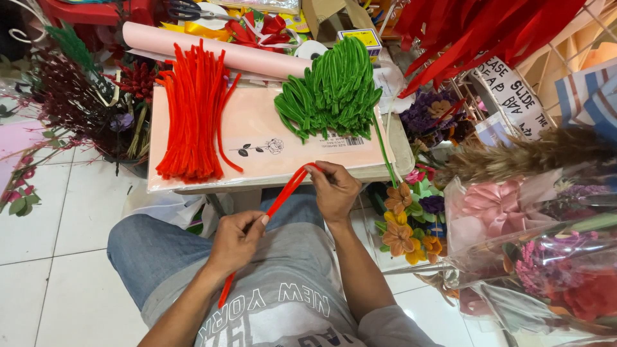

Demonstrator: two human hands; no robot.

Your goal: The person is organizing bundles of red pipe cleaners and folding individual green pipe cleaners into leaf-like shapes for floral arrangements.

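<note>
A red pipe cleaner [286, 193] stretches diagonally between both hands, over my lap. My left hand [234, 241] pinches it near its lower part, and its tail hangs down past my wrist. My right hand [334, 189] grips its upper end by the front edge of the small table. On the table's pink sheet [263, 138] lie a pile of red pipe cleaners [193, 109] at the left and a pile of green pipe cleaners [331, 90] at the right.
A pink paper roll [218, 54] lies behind the piles. Dried dark-red plants [83, 103] stand at the left. Wrapped bouquets [540, 257] and pipe-cleaner flowers [405, 225] crowd the right. Red ribbons [475, 32] hang at the top right. White tiled floor [45, 244] lies at the left.
</note>
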